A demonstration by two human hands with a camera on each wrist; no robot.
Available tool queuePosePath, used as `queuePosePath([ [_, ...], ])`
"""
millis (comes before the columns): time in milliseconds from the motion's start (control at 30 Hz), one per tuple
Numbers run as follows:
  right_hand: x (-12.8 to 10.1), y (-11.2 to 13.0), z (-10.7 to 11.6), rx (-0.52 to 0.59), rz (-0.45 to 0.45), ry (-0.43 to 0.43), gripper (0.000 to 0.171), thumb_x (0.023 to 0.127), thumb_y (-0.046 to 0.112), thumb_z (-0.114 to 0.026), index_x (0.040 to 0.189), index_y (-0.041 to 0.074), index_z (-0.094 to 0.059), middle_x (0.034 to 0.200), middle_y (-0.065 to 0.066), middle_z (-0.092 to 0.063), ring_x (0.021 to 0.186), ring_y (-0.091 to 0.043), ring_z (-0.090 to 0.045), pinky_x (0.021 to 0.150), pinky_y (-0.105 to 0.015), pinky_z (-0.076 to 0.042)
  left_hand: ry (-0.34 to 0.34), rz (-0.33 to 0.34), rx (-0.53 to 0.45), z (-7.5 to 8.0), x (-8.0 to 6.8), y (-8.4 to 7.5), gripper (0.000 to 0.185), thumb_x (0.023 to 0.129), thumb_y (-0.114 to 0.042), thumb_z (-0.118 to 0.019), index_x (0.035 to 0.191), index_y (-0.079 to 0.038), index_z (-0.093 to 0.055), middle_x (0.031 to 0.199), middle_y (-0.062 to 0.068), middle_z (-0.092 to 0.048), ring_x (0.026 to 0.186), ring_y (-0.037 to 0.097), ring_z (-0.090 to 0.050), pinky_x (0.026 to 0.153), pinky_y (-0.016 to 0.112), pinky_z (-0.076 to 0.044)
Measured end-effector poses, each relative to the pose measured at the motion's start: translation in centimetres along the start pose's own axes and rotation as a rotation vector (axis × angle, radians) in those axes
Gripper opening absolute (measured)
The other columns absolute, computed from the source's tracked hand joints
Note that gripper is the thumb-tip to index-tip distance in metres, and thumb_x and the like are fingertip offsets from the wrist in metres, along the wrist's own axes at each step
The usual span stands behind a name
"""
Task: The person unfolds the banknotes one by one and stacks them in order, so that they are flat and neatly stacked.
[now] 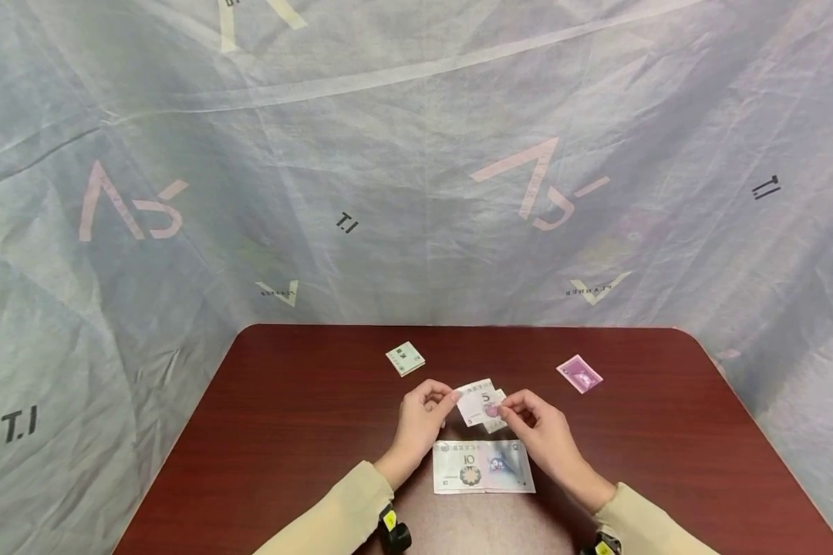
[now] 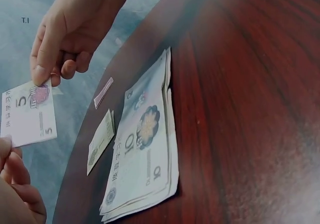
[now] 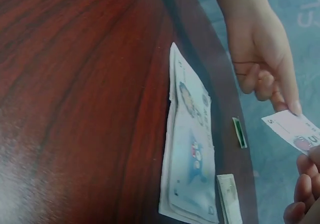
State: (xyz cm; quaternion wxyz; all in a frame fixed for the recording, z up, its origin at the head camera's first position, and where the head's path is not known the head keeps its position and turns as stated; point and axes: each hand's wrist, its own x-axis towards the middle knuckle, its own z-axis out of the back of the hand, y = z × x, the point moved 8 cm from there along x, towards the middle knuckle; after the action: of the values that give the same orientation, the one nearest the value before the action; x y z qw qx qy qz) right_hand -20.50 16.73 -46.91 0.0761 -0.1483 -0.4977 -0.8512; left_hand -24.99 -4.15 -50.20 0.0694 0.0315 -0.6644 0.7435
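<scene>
A small pale play-money 5 note (image 1: 477, 404) is held up between both hands, close over the tabletop. My left hand (image 1: 419, 420) pinches its left corner between thumb and fingers. At its other side, my right hand (image 1: 544, 432) pinches the edge near the pink flower print. Part of a pale greenish note (image 2: 101, 140) shows behind the 5 note in the head view; it lies on the table. Closer to me is a stack of large 10 notes (image 1: 483, 479), lying flat with slightly uneven edges.
On the dark red wooden table (image 1: 284, 432), a small pile of green notes (image 1: 406, 359) lies at the back, left of centre. A purple-pink note (image 1: 579, 375) is at the back right. Grey printed cloth (image 1: 403, 154) hangs around the table's far side.
</scene>
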Motion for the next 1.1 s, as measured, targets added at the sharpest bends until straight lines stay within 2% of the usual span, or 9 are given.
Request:
queuePosePath([
  [133, -0.3, -0.4, -0.7, 0.009, -0.026, 0.048, 0.014, 0.091, 0.006, -0.078, 0.088, 0.016, -0.069, 0.074, 0.009, -0.064, 0.065, -0.002, -0.054, 0.06, -0.022, -0.046, -0.009, -0.054, 0.107, 0.3, 0.1, -0.7, 0.01, 0.095, -0.019, -0.078, 0.092, -0.011, -0.074, 0.068, -0.002, -0.061, 0.054, 0.002, -0.05, 0.053, 0.018, -0.04],
  [300, -0.6, -0.7, -1.2, 0.026, -0.04, 0.084, 0.012, 0.092, 0.008, -0.078, 0.089, 0.016, -0.069, 0.074, 0.008, -0.063, 0.066, -0.002, -0.054, 0.06, -0.021, -0.045, -0.011, -0.08, 0.152, 0.5, 0.2, -1.0, 0.006, 0.095, -0.018, -0.078, 0.092, -0.013, -0.078, 0.064, -0.008, -0.055, 0.059, 0.001, -0.048, 0.055, 0.018, -0.038],
  [367, -0.7, -0.8, -1.2, 0.019, -0.045, 0.087, 0.013, 0.092, 0.008, -0.078, 0.088, 0.017, -0.069, 0.073, 0.009, -0.062, 0.066, -0.002, -0.053, 0.06, -0.021, -0.044, -0.02, -0.077, 0.151, 0.5, 0.3, -0.9, 0.005, 0.094, -0.017, -0.078, 0.094, -0.012, -0.079, 0.067, -0.008, -0.058, 0.061, 0.001, -0.049, 0.057, 0.017, -0.039],
  [500, -0.7, -1.0, -1.3, -0.01, -0.04, 0.074, 0.015, 0.09, 0.007, -0.079, 0.087, 0.017, -0.068, 0.071, 0.012, -0.06, 0.064, -0.001, -0.049, 0.058, -0.022, -0.041, -0.048, -0.045, 0.107, 0.5, 0.5, -0.6, 0.016, 0.091, -0.014, -0.081, 0.104, -0.008, -0.075, 0.076, -0.001, -0.07, 0.062, 0.003, -0.053, 0.058, 0.016, -0.041],
  [633, -0.7, -0.9, -1.2, -0.028, -0.044, 0.054, 0.017, 0.088, 0.006, -0.08, 0.085, 0.017, -0.068, 0.068, 0.011, -0.055, 0.063, -0.001, -0.047, 0.057, -0.022, -0.039, -0.064, -0.033, 0.072, 0.5, 0.4, -0.6, 0.015, 0.09, -0.015, -0.082, 0.099, -0.009, -0.072, 0.078, 0.002, -0.072, 0.06, 0.003, -0.055, 0.058, 0.015, -0.043],
  [800, -0.6, -1.0, -1.1, -0.049, -0.08, 0.041, 0.016, 0.089, 0.006, -0.079, 0.085, 0.016, -0.068, 0.067, 0.008, -0.051, 0.062, -0.002, -0.046, 0.057, -0.022, -0.038, -0.012, -0.045, 0.065, 0.1, 0.2, -0.7, 0.01, 0.093, -0.019, -0.079, 0.093, -0.011, -0.074, 0.079, 0.003, -0.071, 0.056, 0.008, -0.055, 0.053, 0.017, -0.042],
  [933, -0.6, -1.3, -1.0, -0.062, -0.099, 0.046, 0.014, 0.089, 0.007, -0.079, 0.086, 0.016, -0.068, 0.067, 0.008, -0.052, 0.063, -0.002, -0.047, 0.058, -0.022, -0.039, 0.039, -0.057, 0.081, -0.1, 0.3, -0.8, 0.007, 0.096, -0.018, -0.077, 0.094, -0.011, -0.075, 0.081, 0.011, -0.073, 0.051, 0.014, -0.055, 0.05, 0.018, -0.043],
  [1000, -0.5, -1.4, -0.9, -0.067, -0.096, 0.059, 0.013, 0.09, 0.008, -0.079, 0.087, 0.016, -0.069, 0.068, 0.008, -0.054, 0.063, -0.002, -0.048, 0.059, -0.022, -0.04, 0.054, -0.075, 0.107, -0.1, 0.4, -0.9, 0.006, 0.096, -0.017, -0.076, 0.094, -0.012, -0.076, 0.082, 0.015, -0.073, 0.051, 0.013, -0.054, 0.05, 0.018, -0.043],
  [1100, -0.4, -1.4, -0.6, -0.079, -0.077, 0.073, 0.013, 0.09, 0.008, -0.079, 0.089, 0.017, -0.07, 0.072, 0.01, -0.058, 0.065, -0.002, -0.05, 0.06, -0.023, -0.042, 0.064, -0.116, 0.168, 0.2, 0.7, -1.3, 0.005, 0.096, -0.016, -0.076, 0.092, -0.013, -0.077, 0.082, 0.014, -0.074, 0.056, 0.006, -0.052, 0.054, 0.018, -0.042],
])
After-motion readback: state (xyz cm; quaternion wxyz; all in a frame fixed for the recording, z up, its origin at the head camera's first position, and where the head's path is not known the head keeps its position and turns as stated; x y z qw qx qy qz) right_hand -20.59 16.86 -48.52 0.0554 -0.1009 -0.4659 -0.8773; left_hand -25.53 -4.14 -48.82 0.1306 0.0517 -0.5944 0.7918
